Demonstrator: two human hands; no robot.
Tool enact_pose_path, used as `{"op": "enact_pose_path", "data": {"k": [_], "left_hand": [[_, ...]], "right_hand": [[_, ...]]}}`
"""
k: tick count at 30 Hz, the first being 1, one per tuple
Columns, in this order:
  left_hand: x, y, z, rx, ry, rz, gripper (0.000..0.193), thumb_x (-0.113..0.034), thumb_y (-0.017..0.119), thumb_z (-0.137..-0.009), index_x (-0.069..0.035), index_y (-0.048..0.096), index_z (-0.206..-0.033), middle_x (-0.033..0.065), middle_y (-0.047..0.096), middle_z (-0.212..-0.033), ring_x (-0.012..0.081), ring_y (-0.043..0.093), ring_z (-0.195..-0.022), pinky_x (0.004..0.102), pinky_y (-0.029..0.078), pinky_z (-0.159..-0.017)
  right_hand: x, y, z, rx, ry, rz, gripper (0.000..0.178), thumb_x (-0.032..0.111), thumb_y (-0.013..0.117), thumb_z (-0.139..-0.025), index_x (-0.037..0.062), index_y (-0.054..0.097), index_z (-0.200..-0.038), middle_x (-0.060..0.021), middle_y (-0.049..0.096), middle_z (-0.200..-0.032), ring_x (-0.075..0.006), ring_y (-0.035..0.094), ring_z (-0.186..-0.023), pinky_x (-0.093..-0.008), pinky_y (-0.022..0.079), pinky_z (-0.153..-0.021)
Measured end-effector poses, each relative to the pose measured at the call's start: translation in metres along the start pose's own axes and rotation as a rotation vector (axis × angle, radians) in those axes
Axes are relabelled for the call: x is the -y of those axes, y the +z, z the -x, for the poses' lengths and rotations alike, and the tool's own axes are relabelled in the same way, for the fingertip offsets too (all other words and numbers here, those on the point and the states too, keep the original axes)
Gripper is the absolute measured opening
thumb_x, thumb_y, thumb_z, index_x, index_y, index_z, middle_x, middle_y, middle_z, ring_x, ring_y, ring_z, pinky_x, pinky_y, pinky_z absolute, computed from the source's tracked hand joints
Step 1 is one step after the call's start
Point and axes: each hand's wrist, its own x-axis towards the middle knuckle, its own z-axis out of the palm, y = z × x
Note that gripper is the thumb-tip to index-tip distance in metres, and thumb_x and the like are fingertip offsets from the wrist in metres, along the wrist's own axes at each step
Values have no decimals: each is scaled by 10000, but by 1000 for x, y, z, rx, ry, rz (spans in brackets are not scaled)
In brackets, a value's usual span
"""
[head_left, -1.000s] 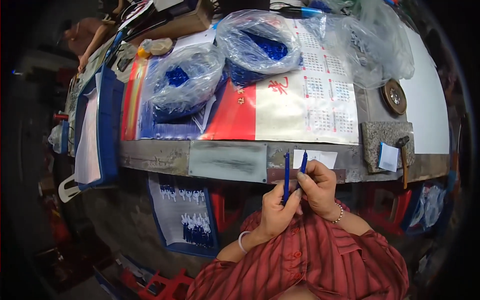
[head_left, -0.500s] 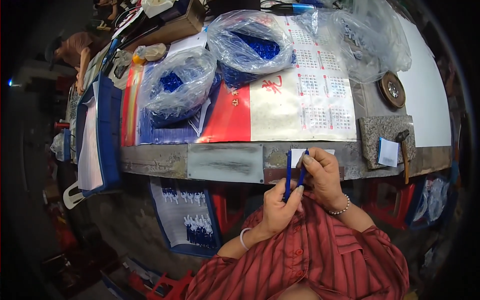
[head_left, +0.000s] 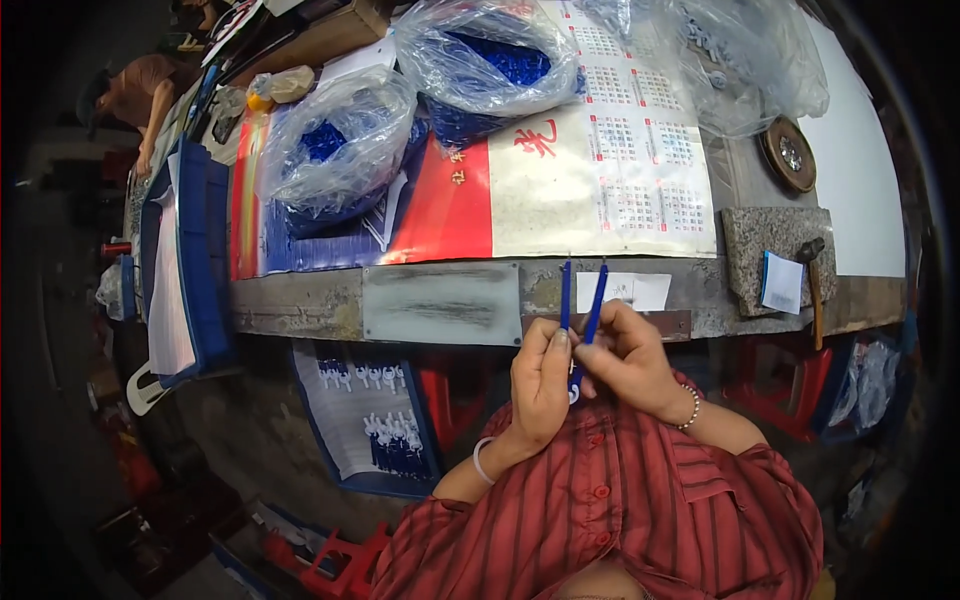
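Observation:
Two slim blue legs with thin tips point up from my hands, side by side and slightly spread. My left hand is closed, thumb and fingers pinching the left blue leg. Closed around the lower part of the right blue leg is my right hand. Between the hands, at the lower end, a small pale curved piece shows; the fingers hide how it joins the legs. Together they look like a drawing compass. A white paper lies on the table edge just beyond my hands.
Bags of blue parts stand on a calendar sheet. At right a hammer rests by a stone block. Below the table is a tray of white-headed blue pieces; a blue crate is left.
Both hands have come lower and nearer my body. My right hand has slid from the leg's tip down to its lower part, and the legs now stand exposed above the fingers.

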Motion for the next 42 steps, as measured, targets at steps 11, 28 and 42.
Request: {"op": "enact_pose_path", "data": {"k": [11, 28, 42], "left_hand": [[2, 8, 6, 7, 108, -213, 184, -129, 382, -968, -6, 477, -870, 37, 549, -622, 60, 507, -471, 213, 389, -436], [16, 3, 16, 55, 71, -145, 203, -157, 336, -982, -11, 469, -934, 39, 549, -693, 67, 510, -474, 196, 394, -441], [17, -6, 10, -73, 17, 58, 255, -178, 334, -988, -6, 488, -878, 36, 538, -644, 65, 509, -473, 198, 376, -437]], "right_hand": [[-24, 2, 12, -202, -149, 3, 110, 74, 544, -902, -16, 483, -885, -5, 513, -690, -5, 478, -522, -161, 382, -424], [1, 12, 4, -179, 151, -182, 53, 61, 596, -846, 25, 565, -867, -22, 566, -674, -57, 495, -481, -179, 406, -420], [-25, -6, 12, 40, 56, -100, 207, -12, 574, -849, -18, 452, -1016, -89, 554, -892, -125, 593, -661, -239, 531, -543]]}}
